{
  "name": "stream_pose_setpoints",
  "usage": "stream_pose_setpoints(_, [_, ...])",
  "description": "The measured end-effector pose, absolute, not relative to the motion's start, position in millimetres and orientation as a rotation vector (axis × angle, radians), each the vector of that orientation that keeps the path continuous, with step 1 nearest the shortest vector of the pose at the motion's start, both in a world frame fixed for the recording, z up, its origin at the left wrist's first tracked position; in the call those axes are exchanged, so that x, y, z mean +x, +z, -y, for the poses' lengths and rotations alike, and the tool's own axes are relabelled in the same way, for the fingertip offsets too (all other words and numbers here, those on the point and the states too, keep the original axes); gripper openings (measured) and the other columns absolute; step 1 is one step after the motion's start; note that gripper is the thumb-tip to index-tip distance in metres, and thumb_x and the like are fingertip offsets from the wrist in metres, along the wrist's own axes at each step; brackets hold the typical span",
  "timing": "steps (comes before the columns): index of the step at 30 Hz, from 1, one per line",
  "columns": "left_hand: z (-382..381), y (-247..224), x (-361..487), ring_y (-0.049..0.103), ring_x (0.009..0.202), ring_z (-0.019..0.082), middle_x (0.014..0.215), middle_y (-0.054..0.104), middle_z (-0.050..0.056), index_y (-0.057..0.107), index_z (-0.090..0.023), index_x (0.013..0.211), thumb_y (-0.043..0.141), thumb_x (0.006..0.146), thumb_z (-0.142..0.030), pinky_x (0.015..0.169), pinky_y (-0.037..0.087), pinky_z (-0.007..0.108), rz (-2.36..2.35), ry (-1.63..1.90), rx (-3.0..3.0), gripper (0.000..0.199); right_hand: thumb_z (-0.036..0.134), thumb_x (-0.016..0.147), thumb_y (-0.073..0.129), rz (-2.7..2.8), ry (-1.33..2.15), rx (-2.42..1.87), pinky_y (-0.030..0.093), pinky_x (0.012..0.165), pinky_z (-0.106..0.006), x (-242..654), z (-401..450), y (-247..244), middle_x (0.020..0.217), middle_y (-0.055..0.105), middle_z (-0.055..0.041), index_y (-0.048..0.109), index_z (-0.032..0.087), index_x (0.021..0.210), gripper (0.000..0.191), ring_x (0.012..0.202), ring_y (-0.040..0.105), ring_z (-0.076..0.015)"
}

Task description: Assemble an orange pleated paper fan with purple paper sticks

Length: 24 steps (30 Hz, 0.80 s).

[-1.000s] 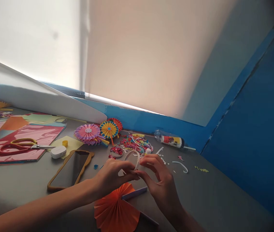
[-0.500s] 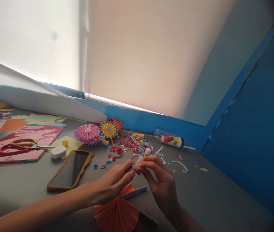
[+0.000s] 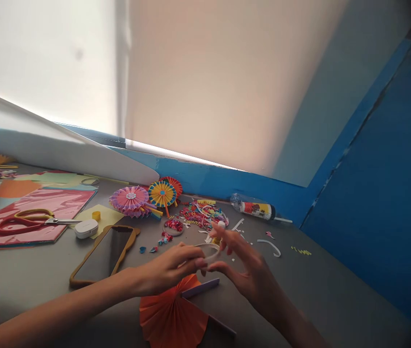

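My left hand (image 3: 171, 266) pinches a pale ring-shaped roll (image 3: 210, 249), probably tape, between thumb and fingers. At the roll's right side my right hand (image 3: 243, 256) has its thumb and fingers spread apart, the fingertips close to the rim. Whether they touch it is hard to tell. Below the hands lies a pleated orange paper fan (image 3: 174, 316), with a purple strip (image 3: 201, 288) running from its centre. Behind the right fingers a small white-capped glue bottle (image 3: 221, 225) is partly hidden.
To the left are a phone (image 3: 104, 256), a white case (image 3: 86, 228), scissors (image 3: 27, 221) and coloured sheets (image 3: 63, 198). Finished paper rosettes (image 3: 131, 200), a pile of paper scraps (image 3: 203, 215) and a labelled bottle (image 3: 258, 210) stand along the blue wall.
My right hand has opened from its pinch and moved slightly right. The ring-shaped roll now shows more clearly between the hands. The view has shifted slightly.
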<state>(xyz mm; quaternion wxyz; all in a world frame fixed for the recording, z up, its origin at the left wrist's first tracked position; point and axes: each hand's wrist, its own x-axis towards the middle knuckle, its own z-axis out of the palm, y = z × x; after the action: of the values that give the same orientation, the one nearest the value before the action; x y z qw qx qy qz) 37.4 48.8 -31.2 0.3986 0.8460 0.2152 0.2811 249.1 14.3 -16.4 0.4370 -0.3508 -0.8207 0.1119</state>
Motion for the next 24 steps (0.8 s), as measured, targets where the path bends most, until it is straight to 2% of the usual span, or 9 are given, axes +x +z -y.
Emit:
stream_pose_setpoints(2, [-49,-34,39,0.051,0.095,0.02,0.095,0.059,0.005,0.062,-0.02,0.094,0.038,0.099,-0.036,0.091,0.036,0.033,-0.521,0.694,2.361,0.029,0.021,0.091,0.058,2.194,0.231,-0.883,0.053,0.082,-0.032,259,-12,-24,0.094,0.061,-0.0014,0.038,0.036,0.141,0.056,0.084,0.06,-0.0162])
stream_pose_setpoints(4, [-50,-36,37,0.048,0.109,0.024,0.112,0.056,0.008,0.06,-0.024,0.11,0.044,0.097,-0.037,0.098,0.035,0.037,-0.563,0.714,2.434,0.025,0.018,0.093,0.052,2.252,0.174,-0.915,0.054,0.077,-0.029,270,-9,-35,0.086,0.06,-0.0005,0.037,0.036,0.142,0.054,0.08,0.061,-0.0151])
stream_pose_setpoints(7, [-56,-38,23,0.028,0.134,0.031,0.144,0.033,0.009,0.034,-0.034,0.141,0.059,0.087,-0.047,0.106,0.031,0.047,-0.702,0.6,2.372,0.061,0.019,0.092,0.051,2.228,0.019,-1.047,0.055,0.068,-0.026,293,-8,-49,0.08,0.058,-0.0003,0.041,0.034,0.141,0.051,0.071,0.061,-0.0145])
stream_pose_setpoints(9, [-61,-39,8,0.017,0.139,0.038,0.151,0.022,0.008,0.032,-0.038,0.142,0.07,0.076,-0.053,0.105,0.03,0.054,-0.746,0.361,2.319,0.078,0.022,0.091,0.053,2.2,-0.041,-1.16,0.054,0.063,-0.025,311,-11,-55,0.075,0.057,0.0009,0.044,0.032,0.139,0.049,0.063,0.061,-0.0137])
stream_pose_setpoints(11, [-66,-40,-5,0.02,0.137,0.043,0.152,0.018,0.006,0.042,-0.039,0.136,0.079,0.063,-0.055,0.102,0.034,0.054,-0.754,0.169,2.277,0.083,0.026,0.09,0.056,2.175,-0.074,-1.226,0.055,0.062,-0.027,324,-13,-59,0.077,0.061,0.0001,0.047,0.033,0.137,0.049,0.064,0.063,-0.0156])
stream_pose_setpoints(14, [-70,-44,-15,0.031,0.132,0.041,0.144,0.033,0.007,0.039,-0.037,0.138,0.082,0.057,-0.054,0.102,0.034,0.053,-0.805,0.148,2.249,0.093,0.029,0.088,0.06,2.085,-0.002,-1.257,0.057,0.069,-0.032,319,-9,-62,0.091,0.067,-0.0032,0.052,0.034,0.132,0.045,0.076,0.066,-0.0197])
stream_pose_setpoints(17, [-70,-49,-12,0.039,0.126,0.037,0.132,0.046,0.01,0.036,-0.033,0.139,0.085,0.055,-0.049,0.1,0.037,0.049,-0.808,0.18,2.177,0.098,0.027,0.085,0.065,2.085,0.428,-1.241,0.057,0.069,-0.029,284,4,-66,0.086,0.069,-0.0009,0.05,0.033,0.131,0.048,0.072,0.067,-0.017])
stream_pose_setpoints(20, [-69,-56,-7,0.045,0.12,0.034,0.129,0.045,0.01,0.034,-0.03,0.137,0.087,0.051,-0.045,0.096,0.041,0.043,-0.797,0.249,2.062,0.103,0.021,0.075,0.073,2.093,0.851,-1.091,0.057,0.08,-0.032,245,15,-73,0.098,0.07,-0.0031,0.041,0.032,0.137,0.071,0.086,0.069,-0.0196])
stream_pose_setpoints(24, [-66,-61,-5,0.05,0.112,0.03,0.119,0.044,0.008,0.032,-0.029,0.134,0.088,0.049,-0.039,0.091,0.044,0.039,-0.842,0.377,1.98,0.102,0.012,0.078,0.064,1.911,1.095,-0.997,0.055,0.085,-0.037,223,18,-78,0.097,0.07,-0.0051,0.033,0.026,0.139,0.07,0.091,0.068,-0.0205])
